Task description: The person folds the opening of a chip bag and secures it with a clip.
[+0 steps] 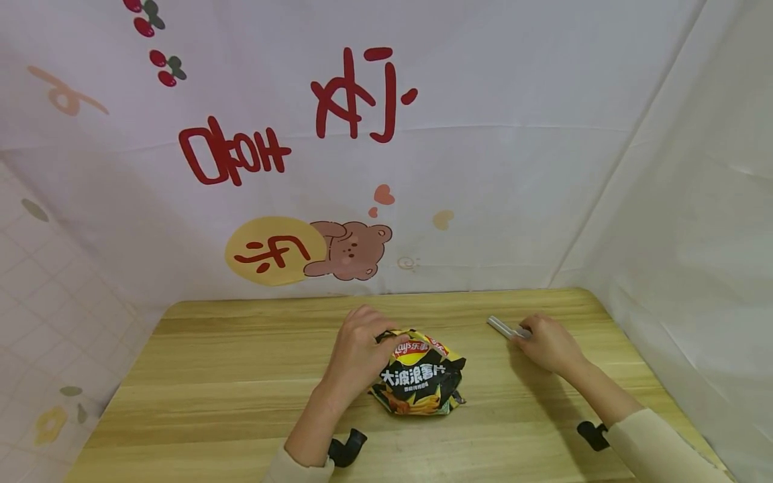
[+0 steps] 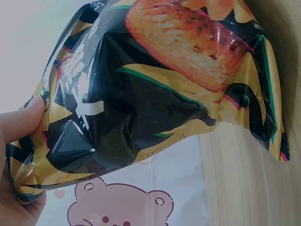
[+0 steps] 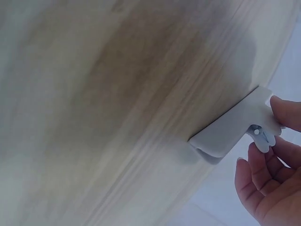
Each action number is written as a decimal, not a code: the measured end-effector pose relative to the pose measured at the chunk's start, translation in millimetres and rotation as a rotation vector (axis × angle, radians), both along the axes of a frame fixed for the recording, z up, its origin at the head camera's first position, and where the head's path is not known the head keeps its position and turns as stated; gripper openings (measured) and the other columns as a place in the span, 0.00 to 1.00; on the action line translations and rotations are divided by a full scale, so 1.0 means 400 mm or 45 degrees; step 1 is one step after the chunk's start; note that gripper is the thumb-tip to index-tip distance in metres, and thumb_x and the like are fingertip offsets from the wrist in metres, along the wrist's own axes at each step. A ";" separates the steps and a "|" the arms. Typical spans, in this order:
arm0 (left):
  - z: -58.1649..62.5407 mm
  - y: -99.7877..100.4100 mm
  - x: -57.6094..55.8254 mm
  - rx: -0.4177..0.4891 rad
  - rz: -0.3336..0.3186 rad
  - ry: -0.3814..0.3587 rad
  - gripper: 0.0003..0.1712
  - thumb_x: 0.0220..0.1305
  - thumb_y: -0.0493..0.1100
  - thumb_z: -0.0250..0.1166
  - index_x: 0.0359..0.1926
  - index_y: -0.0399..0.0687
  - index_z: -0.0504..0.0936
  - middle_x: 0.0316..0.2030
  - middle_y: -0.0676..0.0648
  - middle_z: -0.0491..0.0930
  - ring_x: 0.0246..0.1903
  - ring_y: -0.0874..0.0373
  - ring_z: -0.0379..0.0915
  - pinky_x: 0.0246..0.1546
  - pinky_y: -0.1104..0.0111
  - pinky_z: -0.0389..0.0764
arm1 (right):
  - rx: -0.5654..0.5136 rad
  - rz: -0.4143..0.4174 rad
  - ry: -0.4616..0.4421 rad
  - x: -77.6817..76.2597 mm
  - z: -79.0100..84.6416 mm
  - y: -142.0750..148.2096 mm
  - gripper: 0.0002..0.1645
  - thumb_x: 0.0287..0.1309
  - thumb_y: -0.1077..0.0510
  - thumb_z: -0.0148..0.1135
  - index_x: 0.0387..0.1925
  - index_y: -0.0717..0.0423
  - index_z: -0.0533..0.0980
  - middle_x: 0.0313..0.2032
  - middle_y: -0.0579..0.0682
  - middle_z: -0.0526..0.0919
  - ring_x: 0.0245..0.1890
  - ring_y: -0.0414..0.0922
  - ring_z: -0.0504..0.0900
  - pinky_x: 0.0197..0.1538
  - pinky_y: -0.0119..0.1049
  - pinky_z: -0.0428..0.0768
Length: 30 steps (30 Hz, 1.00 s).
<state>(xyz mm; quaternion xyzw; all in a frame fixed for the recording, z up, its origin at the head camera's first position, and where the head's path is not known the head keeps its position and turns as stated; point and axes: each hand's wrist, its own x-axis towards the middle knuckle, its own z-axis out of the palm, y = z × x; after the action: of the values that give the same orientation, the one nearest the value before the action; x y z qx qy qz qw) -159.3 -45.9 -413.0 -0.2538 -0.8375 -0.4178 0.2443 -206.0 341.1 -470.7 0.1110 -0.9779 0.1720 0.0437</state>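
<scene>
My left hand (image 1: 357, 349) pinches the upper left edge of a black and yellow bag of potato chips (image 1: 423, 379). In the left wrist view, the thumb (image 2: 26, 117) lies on the near face of the crinkled bag, with the fingers partly hidden behind it. Off to the right, my right hand (image 1: 551, 345) holds a white bag clip (image 3: 230, 125) by its handle end, between thumb and fingers. The clip's long jaws point away from the hand, close to the tabletop; a small metal spring shows at its hinge.
The light wooden table (image 1: 211, 376) ends at a white printed cloth (image 1: 483, 168) hung behind it, with more cloth at both sides. Black wrist-camera pieces (image 1: 348, 448) stick out beside both wrists.
</scene>
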 end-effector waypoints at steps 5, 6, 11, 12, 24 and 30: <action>0.000 0.001 -0.001 -0.023 -0.001 0.017 0.07 0.54 0.38 0.83 0.34 0.46 0.92 0.32 0.55 0.88 0.39 0.61 0.77 0.41 0.65 0.78 | -0.038 -0.006 -0.004 0.002 -0.006 0.012 0.12 0.61 0.57 0.74 0.36 0.65 0.84 0.34 0.53 0.83 0.28 0.45 0.76 0.30 0.41 0.75; -0.001 0.000 -0.002 -0.025 0.000 0.020 0.07 0.54 0.38 0.83 0.34 0.46 0.92 0.32 0.55 0.88 0.39 0.61 0.78 0.41 0.65 0.79 | -0.047 -0.008 -0.003 0.003 -0.006 0.013 0.12 0.62 0.57 0.74 0.36 0.64 0.84 0.33 0.53 0.83 0.28 0.44 0.76 0.30 0.40 0.74; -0.001 -0.003 -0.002 -0.011 -0.008 0.026 0.08 0.54 0.38 0.83 0.34 0.46 0.92 0.32 0.55 0.88 0.39 0.61 0.77 0.41 0.65 0.78 | -0.118 0.006 0.035 0.015 0.006 0.013 0.13 0.62 0.57 0.75 0.37 0.65 0.83 0.31 0.51 0.83 0.27 0.43 0.76 0.28 0.39 0.74; -0.001 -0.003 -0.002 -0.007 -0.011 0.028 0.08 0.54 0.38 0.83 0.34 0.46 0.92 0.32 0.55 0.88 0.38 0.61 0.77 0.41 0.65 0.78 | -0.135 0.009 0.045 0.019 0.010 0.012 0.13 0.62 0.57 0.76 0.37 0.65 0.83 0.31 0.50 0.83 0.27 0.43 0.76 0.28 0.39 0.74; -0.001 0.003 0.000 -0.018 0.011 0.022 0.08 0.53 0.38 0.83 0.34 0.47 0.92 0.31 0.55 0.87 0.38 0.60 0.78 0.42 0.64 0.78 | -0.269 0.038 0.219 0.067 0.051 0.009 0.18 0.61 0.56 0.77 0.43 0.65 0.82 0.32 0.48 0.84 0.30 0.42 0.79 0.28 0.34 0.76; -0.003 0.001 -0.002 -0.014 0.011 0.037 0.08 0.53 0.37 0.83 0.33 0.46 0.92 0.31 0.55 0.87 0.38 0.61 0.78 0.42 0.64 0.78 | -0.328 0.090 0.358 0.091 0.056 -0.003 0.15 0.55 0.60 0.81 0.40 0.58 0.82 0.31 0.44 0.84 0.27 0.36 0.77 0.27 0.32 0.78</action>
<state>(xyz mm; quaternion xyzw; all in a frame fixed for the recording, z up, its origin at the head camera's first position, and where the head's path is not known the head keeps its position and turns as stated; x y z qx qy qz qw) -160.0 -45.5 -414.1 -0.2577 -0.8371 -0.4084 0.2570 -169.6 340.0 -448.3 0.1619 -0.9275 0.2798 0.1877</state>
